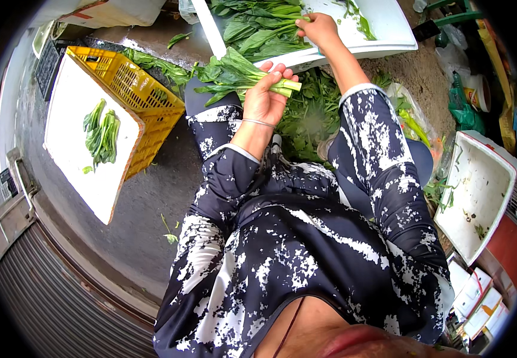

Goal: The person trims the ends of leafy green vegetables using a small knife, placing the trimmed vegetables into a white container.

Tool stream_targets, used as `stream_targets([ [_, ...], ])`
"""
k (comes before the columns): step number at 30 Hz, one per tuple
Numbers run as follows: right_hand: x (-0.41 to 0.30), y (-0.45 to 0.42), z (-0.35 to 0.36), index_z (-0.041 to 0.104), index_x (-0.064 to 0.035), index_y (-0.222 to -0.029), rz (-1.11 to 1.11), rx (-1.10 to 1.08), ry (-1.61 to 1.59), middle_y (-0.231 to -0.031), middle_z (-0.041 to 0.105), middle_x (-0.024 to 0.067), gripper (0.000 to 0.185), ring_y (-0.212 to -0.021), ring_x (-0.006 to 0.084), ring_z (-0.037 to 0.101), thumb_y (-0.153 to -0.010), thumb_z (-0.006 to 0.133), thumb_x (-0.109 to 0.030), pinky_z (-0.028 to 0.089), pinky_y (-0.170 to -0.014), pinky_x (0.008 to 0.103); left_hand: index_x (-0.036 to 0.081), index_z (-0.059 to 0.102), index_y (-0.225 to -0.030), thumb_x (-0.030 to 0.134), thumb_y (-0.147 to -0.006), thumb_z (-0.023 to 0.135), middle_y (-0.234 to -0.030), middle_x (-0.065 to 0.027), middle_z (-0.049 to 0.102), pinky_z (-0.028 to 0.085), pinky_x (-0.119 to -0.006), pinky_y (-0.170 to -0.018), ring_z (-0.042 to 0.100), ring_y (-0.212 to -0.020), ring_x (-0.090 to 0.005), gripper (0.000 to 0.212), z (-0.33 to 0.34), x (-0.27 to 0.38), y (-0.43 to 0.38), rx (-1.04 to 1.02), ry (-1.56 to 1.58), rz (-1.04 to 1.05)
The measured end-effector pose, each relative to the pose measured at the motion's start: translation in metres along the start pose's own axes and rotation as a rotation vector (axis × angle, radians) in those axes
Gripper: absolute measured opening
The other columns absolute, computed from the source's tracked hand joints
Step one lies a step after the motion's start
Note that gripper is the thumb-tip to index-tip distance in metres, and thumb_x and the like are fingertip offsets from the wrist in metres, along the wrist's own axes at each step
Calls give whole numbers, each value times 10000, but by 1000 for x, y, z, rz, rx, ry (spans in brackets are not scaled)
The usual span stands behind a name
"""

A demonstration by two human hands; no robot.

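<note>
My left hand (266, 96) holds a small bunch of leafy green stalks (231, 76), its pale cut ends pointing right and its leaves left. Farther forward and to the right, my right hand (317, 29) has its thumb and fingers closed on the stem end of a green in the heap (263, 31). That heap of leafy greens lies in a white foam box (392, 27) in front of me. Two small bunches of greens (102, 134) lie side by side on a white board (70, 147), which rests on a yellow plastic crate (144, 89) at the left.
Loose leaves (312, 112) are piled on the ground between my legs. An open white foam box (477, 192) with leaf scraps stands at the right, near plastic bags (462, 103) and a bucket (477, 91). A ribbed metal shutter (57, 295) is at the lower left.
</note>
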State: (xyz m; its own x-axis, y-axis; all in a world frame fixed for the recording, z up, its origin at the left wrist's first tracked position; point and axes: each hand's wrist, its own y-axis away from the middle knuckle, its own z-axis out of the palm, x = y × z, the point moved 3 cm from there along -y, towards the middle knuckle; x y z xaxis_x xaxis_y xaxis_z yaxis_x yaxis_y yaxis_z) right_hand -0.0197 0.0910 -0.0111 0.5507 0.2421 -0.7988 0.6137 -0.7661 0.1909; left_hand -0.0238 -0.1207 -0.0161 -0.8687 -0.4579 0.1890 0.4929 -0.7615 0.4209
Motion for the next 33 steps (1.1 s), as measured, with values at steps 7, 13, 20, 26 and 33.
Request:
stream_targets([
  [7,-24,83,-17,615,-10,-1010,-315,96,-303,-969,641,79,251,-726,110,607,-781,673,-96,482,-673,244,28,450,-1079,161,-801,683,-1098,-153,554,471,-414,-870,562,-984,-287,386,6,-2,-7,-27,-107,-22],
  [13,-24,150,-18,624,-3,-874,-533,110,-376,-983,633,46,221,-873,116,603,-678,724,12,485,-778,244,51,525,-1024,251,-795,697,-965,-75,578,482,-324,-819,564,-914,-192,349,16,-6,-8,-42,-178,-38],
  [20,-28,177,-28,623,-13,-832,-638,138,-339,-996,643,80,202,-954,191,600,-658,676,76,467,-835,303,38,523,-1092,129,-820,624,-1026,-73,592,444,-357,-900,562,-975,-205,304,20,-8,5,-250,-147,-197],
  [26,-21,188,-36,632,-28,-833,-573,172,-479,-1017,637,88,210,-964,193,595,-654,696,64,455,-859,312,28,531,-1079,185,-821,647,-1031,-94,601,444,-370,-900,564,-990,-217,324,31,-12,10,-302,-95,-196],
  [33,-15,195,-36,639,-31,-941,-337,174,-730,-997,607,51,262,-846,113,598,-698,734,-11,475,-761,235,49,538,-1074,215,-811,674,-1041,-80,595,455,-374,-891,548,-1022,-215,339,31,-8,11,-229,-184,-103],
])
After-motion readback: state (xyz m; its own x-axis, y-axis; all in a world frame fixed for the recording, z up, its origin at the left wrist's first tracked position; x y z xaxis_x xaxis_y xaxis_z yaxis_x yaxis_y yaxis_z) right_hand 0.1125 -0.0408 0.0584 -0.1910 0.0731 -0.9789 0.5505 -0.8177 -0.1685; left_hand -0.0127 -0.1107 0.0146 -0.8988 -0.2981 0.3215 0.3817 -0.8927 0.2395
